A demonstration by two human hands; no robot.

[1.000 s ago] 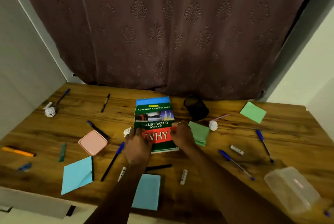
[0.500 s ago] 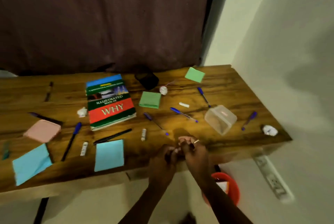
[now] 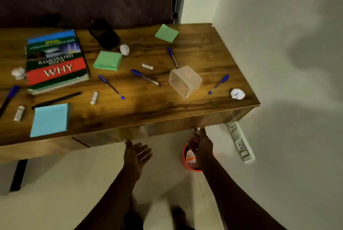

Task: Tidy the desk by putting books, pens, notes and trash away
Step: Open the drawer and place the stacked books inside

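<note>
1. Desk wooden, cluttered, against wall on right side.
2. Far left: crumpled paper ball just beside book, cover reading "ILLUSTRATED BOOK OF WHY", lying flat.
3. Blue note pad near front edge, black pen touching its upper corner.
4. Green note pad right of book; black pen holder tipped over behind it, second paper ball beside holder.
5. Blue pens scattered mid-desk: one, another.
6. Left hand below desk front edge, palm up, fingers spread, holding nothing.
7. Clear plastic container lying on its side.
8. Right hand fingers loosely extended, nothing gripped, over red trash bin on floor under desk.
9. Third paper ball at front right corner of desk.
10. Loose green note toward back of desk.
</note>
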